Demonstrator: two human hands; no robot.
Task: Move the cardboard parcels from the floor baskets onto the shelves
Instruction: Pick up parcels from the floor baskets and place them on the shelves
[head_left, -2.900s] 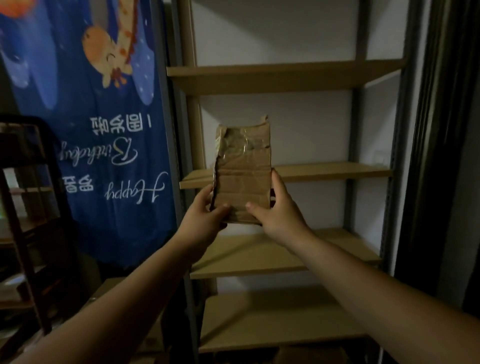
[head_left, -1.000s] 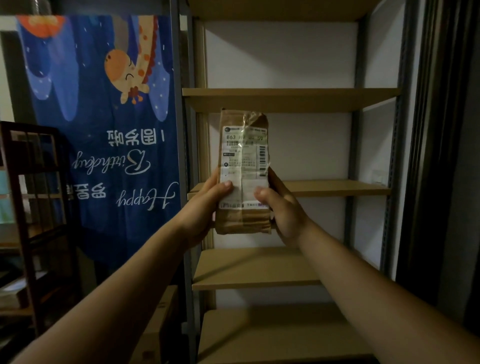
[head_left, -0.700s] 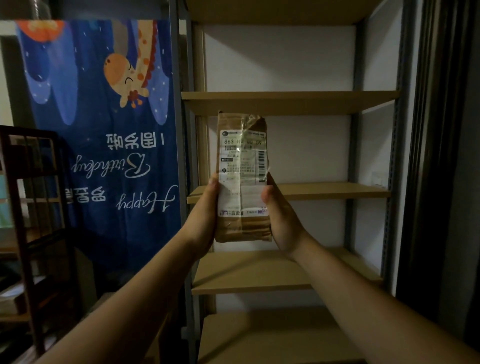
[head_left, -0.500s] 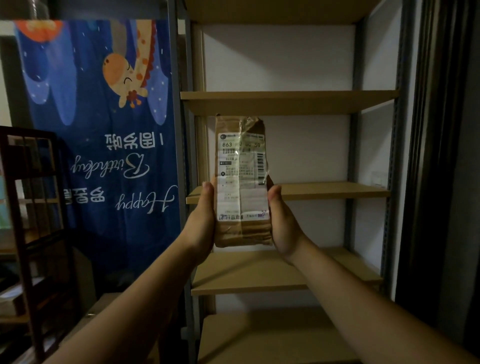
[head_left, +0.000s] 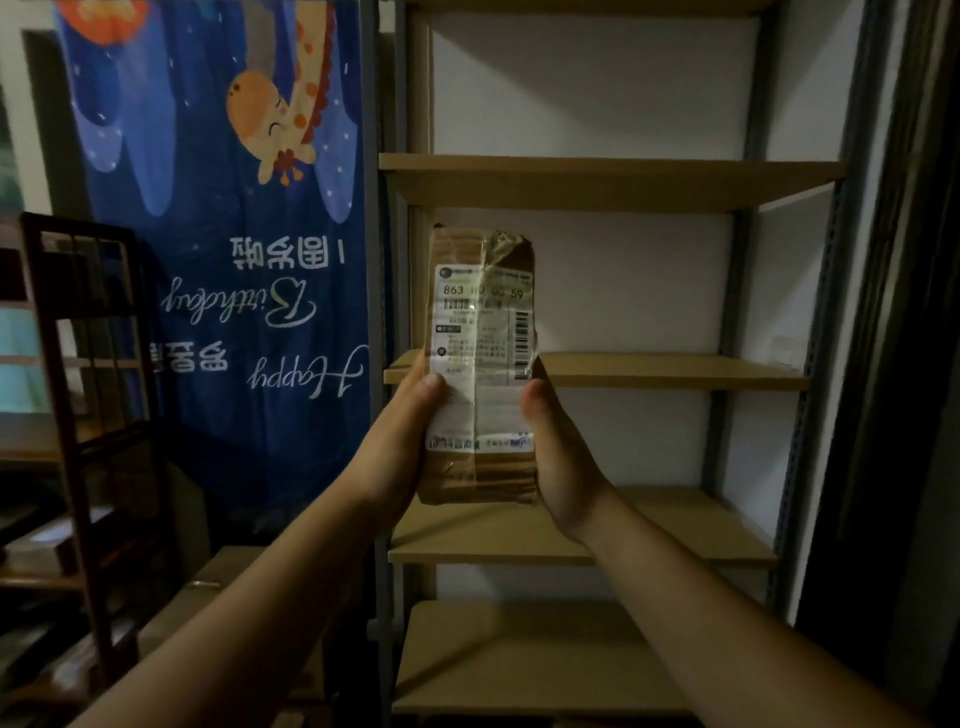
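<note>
A narrow brown cardboard parcel (head_left: 480, 358) with a white shipping label facing me stands upright in the air in front of the shelf unit. My left hand (head_left: 402, 441) grips its lower left edge, thumb on the label. My right hand (head_left: 553, 452) grips its lower right edge, thumb up along the side. The parcel hangs level with the middle wooden shelf (head_left: 675, 370), in front of that shelf's left end. No floor basket is in view.
The tall metal-framed rack has several bare wooden boards, among them an upper shelf (head_left: 613, 182) and a lower shelf (head_left: 675, 530). A blue birthday banner (head_left: 223, 218) hangs left. A dark wooden rack (head_left: 78, 395) stands far left. Dark curtain (head_left: 914, 312) at right.
The parcel was turned from its plain torn side to its label side, and both hands shifted from thumbs across the front to a grip along its side edges. Over the last second it barely moved.
</note>
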